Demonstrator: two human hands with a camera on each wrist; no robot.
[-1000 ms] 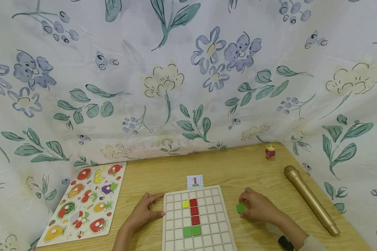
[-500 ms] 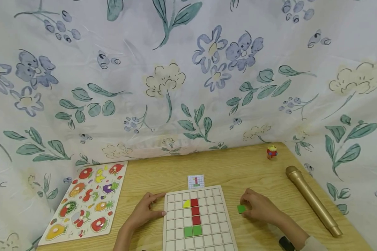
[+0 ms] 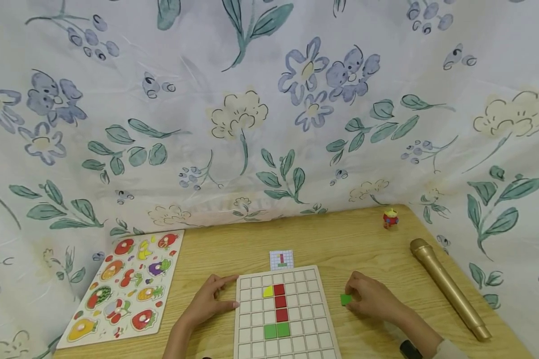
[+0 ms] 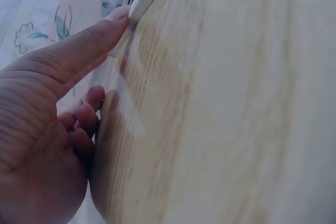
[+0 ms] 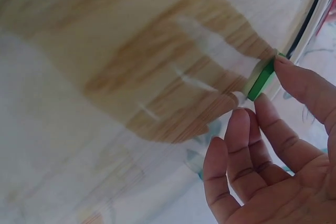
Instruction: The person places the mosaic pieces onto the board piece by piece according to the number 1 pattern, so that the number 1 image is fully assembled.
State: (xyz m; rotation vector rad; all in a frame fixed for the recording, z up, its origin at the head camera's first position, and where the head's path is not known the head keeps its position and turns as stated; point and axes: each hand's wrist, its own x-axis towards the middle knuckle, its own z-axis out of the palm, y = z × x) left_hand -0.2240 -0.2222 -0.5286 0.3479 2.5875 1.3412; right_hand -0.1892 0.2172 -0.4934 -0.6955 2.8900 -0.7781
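A pale wooden grid board lies on the table. In its squares sit three red tiles in a column, a yellow tile with a curved edge left of the top one, and two green tiles below. My left hand rests by the board's left edge, thumb and index fingertip touching it; in the left wrist view the other fingers bend loosely. To the right of the board, my right hand pinches a green square tile between thumb and index finger, close over the tabletop.
Behind the board lies a small printed pattern card. A fruit puzzle board is at the left. On the right are a gold microphone and a small toy figure. A floral curtain hangs behind the table.
The head view has shifted slightly, so everything appears a little further right. Both hands keep their places, the right with the green tile still pinched.
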